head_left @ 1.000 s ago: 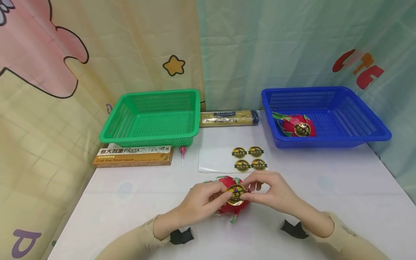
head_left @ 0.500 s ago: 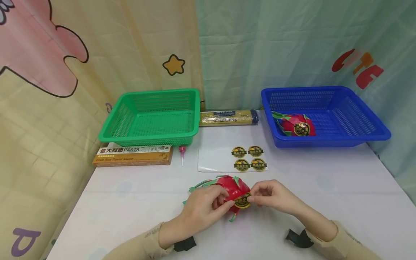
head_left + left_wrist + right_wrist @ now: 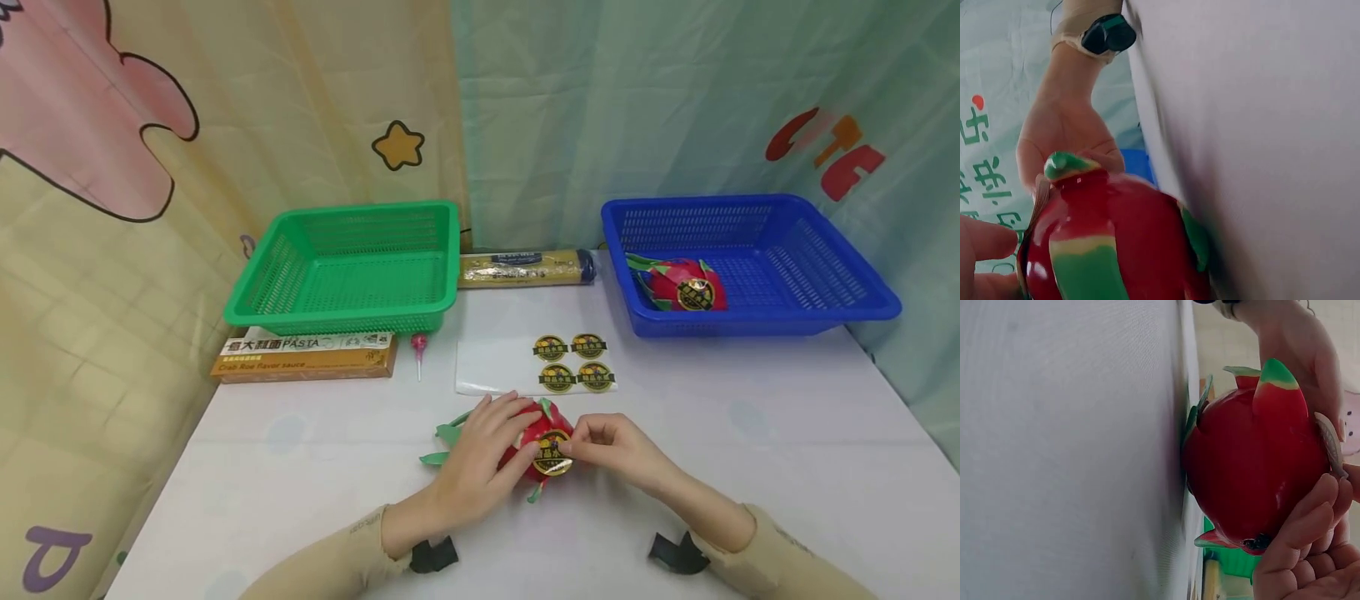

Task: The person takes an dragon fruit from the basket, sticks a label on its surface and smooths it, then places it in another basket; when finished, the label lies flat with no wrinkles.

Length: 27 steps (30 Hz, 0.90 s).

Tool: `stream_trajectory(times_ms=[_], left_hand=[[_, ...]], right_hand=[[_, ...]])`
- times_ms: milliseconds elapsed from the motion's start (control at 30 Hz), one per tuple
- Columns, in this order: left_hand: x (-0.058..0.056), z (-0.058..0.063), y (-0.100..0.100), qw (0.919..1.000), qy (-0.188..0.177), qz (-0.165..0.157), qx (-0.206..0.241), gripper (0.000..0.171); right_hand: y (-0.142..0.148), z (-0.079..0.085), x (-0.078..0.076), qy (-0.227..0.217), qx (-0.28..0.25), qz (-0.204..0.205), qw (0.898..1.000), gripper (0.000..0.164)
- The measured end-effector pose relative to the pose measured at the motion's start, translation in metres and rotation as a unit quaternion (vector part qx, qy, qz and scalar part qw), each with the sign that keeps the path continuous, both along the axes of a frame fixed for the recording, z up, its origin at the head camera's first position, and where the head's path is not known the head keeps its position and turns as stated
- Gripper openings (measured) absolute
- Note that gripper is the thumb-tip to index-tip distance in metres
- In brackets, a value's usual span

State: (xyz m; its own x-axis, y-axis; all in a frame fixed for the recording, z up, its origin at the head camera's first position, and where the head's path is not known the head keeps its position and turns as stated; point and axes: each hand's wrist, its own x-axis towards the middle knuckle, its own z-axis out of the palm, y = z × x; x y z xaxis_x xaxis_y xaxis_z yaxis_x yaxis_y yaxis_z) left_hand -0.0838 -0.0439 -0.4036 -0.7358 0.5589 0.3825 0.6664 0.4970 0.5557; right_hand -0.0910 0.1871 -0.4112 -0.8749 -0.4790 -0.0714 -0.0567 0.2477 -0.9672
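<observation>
A shiny red dragon fruit (image 3: 525, 432) with green-tipped scales lies on the table in front of the person. The left hand (image 3: 480, 454) holds it, fingers over its top and thumb on its front. On its front is a round black-and-gold sticker (image 3: 552, 454); the right hand (image 3: 618, 450) pinches its right edge between thumb and forefinger. The right wrist view shows the sticker (image 3: 1331, 442) edge-on, standing partly off the skin. There, the right hand's (image 3: 1313, 550) other fingers are curled beside the fruit. Bent scales and the sticker's edge show in the left wrist view.
Behind the fruit lies a white sheet (image 3: 495, 367) with several matching stickers. A blue basket (image 3: 765, 325) holds another labelled dragon fruit (image 3: 682, 283). Further left are a green basket (image 3: 341, 321), a pasta box (image 3: 303, 365), a lollipop (image 3: 419, 343) and a yellow packet (image 3: 525, 269).
The left hand has spread from pinching near the sticker to lying over the fruit. The right hand dropped slightly and keeps the sticker's edge. The sticker tilted down, then turned to face the head camera.
</observation>
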Motion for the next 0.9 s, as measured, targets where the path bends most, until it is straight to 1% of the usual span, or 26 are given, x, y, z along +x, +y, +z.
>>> stream_trajectory(times_ms=[133,333,500,767,900], left_hand=[[-0.0066,0.0004,0.0005,0.9998,-0.013,-0.003,0.012,0.038],[-0.0076,-0.0002,0.0014,0.9999,-0.005,0.003,0.009,0.039],[-0.0071,-0.0021,0.0032,0.9999,0.001,0.01,0.007,0.039],[-0.0064,-0.0047,0.0047,0.9997,0.013,0.017,0.014,0.037],[-0.0063,-0.0052,0.0061,0.9993,0.021,0.029,0.007,0.036]], right_hand=[[0.0002,-0.0008,-0.0042,-0.023,-0.005,-0.006,1.0,0.023],[0.002,-0.002,-0.0062,-0.045,-0.009,-0.004,0.999,0.025],[0.0029,-0.0021,-0.0058,-0.048,-0.017,0.001,0.999,0.027],[0.0034,-0.0028,-0.0044,-0.037,-0.023,0.013,0.999,0.026],[0.003,-0.0031,-0.0041,-0.03,-0.024,0.015,0.999,0.024]])
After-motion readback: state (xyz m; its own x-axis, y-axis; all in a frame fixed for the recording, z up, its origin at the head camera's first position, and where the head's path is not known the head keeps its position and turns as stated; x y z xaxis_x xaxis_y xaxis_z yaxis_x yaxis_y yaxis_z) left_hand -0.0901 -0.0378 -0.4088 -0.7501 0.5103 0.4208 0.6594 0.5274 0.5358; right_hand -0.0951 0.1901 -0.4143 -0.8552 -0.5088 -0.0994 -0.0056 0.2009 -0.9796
